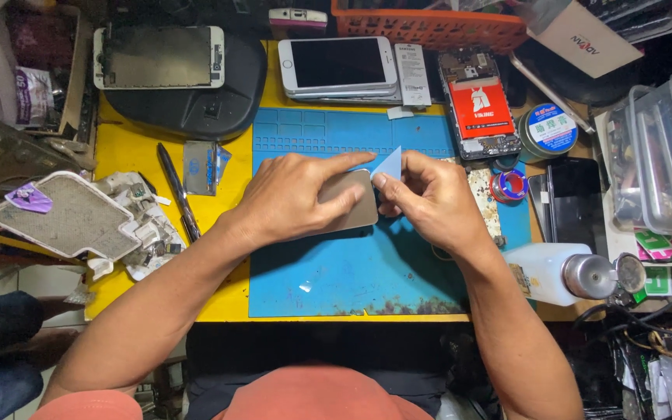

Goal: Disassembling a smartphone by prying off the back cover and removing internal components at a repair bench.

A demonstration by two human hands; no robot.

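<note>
Overhead, a person's left hand (293,198) pressed a grey phone (349,201) flat on a blue work mat (351,272), fingers spread over its back, while the right hand (429,198) pinched a pale blue triangular pick (390,164) at the phone's upper edge; a stack of white phones (340,68) lay beyond the mat, a white bottle (554,272) lay to the right

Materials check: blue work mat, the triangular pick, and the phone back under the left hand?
Blue work mat: looks like matte silicone or rubber, with moulded compartments along its top edge and stained patches. Triangular pick in the right hand: thin, pale blue, likely plastic. Phone back under the left hand: smooth satin grey-gold, probably metal, unsure.
</note>
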